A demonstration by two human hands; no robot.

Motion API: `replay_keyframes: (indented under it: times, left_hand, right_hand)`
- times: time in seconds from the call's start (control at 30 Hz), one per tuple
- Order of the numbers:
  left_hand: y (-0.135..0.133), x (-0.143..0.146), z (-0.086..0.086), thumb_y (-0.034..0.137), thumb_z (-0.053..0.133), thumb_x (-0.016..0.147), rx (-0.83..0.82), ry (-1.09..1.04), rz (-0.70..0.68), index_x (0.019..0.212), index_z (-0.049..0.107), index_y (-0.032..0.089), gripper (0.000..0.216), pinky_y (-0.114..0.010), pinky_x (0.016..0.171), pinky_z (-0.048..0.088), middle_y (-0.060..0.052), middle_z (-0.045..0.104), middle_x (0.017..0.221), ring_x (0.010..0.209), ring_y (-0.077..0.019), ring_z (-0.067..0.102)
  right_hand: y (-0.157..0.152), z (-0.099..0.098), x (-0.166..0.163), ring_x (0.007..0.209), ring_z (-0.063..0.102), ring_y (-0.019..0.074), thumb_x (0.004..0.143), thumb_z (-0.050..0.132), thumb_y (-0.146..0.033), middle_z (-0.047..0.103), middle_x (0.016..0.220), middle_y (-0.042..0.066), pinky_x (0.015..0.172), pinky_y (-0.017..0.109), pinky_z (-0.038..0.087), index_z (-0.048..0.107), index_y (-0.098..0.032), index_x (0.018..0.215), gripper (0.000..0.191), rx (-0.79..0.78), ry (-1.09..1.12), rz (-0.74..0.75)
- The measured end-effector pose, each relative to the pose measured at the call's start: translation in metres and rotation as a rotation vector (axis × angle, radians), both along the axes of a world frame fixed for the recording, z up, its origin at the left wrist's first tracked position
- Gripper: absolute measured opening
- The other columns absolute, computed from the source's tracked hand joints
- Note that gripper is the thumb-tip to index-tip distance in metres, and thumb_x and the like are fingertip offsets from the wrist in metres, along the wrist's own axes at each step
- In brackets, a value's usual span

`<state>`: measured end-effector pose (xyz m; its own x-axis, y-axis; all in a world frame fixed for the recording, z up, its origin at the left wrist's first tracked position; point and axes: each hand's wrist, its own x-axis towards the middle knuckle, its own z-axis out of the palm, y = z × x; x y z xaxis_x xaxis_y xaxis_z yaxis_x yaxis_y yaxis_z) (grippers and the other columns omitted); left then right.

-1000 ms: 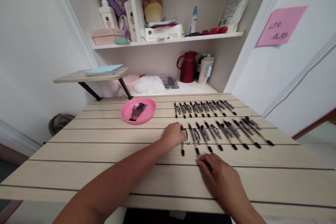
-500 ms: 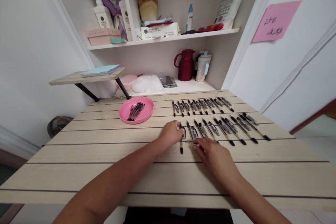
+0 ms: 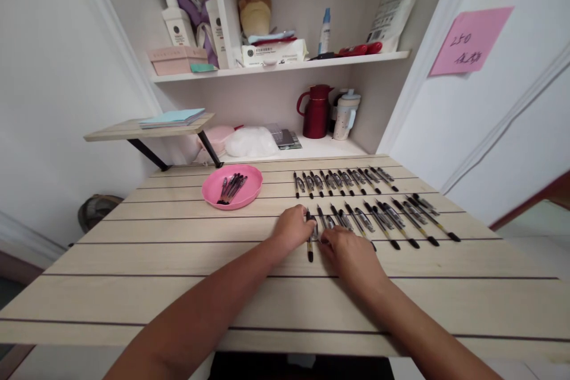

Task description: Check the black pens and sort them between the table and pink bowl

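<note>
Two rows of black pens lie on the wooden slatted table (image 3: 178, 249): a far row (image 3: 341, 180) and a near row (image 3: 383, 217). My left hand (image 3: 294, 230) rests with curled fingers on the leftmost pen (image 3: 309, 244) of the near row. My right hand (image 3: 350, 251) lies just to its right, fingers curled over the pens beside that one, and its fingertips almost meet the left hand. What the right fingers grip is hidden. A pink dish (image 3: 231, 186) holding several more pens stands at the back left.
Behind the table, a low shelf carries a dark red jug (image 3: 317, 111), a white jug (image 3: 346, 115) and a white bundle (image 3: 250, 142). A small side shelf (image 3: 146, 127) with blue paper juts out at left. A pink note (image 3: 469, 41) hangs on the right wall.
My right hand has moved up and left from the table's near part onto the near row of pens, next to my left hand. The left hand has stayed on the leftmost pen.
</note>
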<state>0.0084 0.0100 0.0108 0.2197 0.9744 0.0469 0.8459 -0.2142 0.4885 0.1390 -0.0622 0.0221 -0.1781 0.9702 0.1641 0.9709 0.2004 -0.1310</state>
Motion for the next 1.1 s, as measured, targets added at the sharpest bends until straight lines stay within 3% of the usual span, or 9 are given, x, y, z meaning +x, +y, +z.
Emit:
replay_keyframes:
  times: [0.63, 1.1]
  left_hand:
    - [-0.003, 0.001, 0.001, 0.029, 0.047, 0.075, -0.029, -0.044, 0.026, 0.103, 0.057, 0.016, 0.033, -0.026, 0.070, 0.041, -0.009, 0.066, 0.085, 0.080, -0.0199, 0.059]
    - [0.004, 0.004, 0.000, 0.019, 0.049, 0.069, -0.146, -0.123, 0.026, 0.098, 0.060, 0.012, 0.031, -0.021, 0.055, 0.044, -0.005, 0.065, 0.067, 0.060, -0.0152, 0.061]
  right_hand:
    - [0.001, -0.005, -0.008, 0.061, 0.057, 0.0135, 0.086, 0.039, -0.029, 0.060, 0.078, 0.004, 0.048, 0.025, 0.024, 0.057, -0.018, 0.076, 0.023, 0.069, -0.033, -0.037]
    - [0.002, -0.012, -0.006, 0.060, 0.055, 0.0122, 0.085, 0.042, -0.030, 0.059, 0.077, 0.003, 0.048, 0.025, 0.023, 0.057, -0.019, 0.076, 0.021, 0.066, -0.010, -0.047]
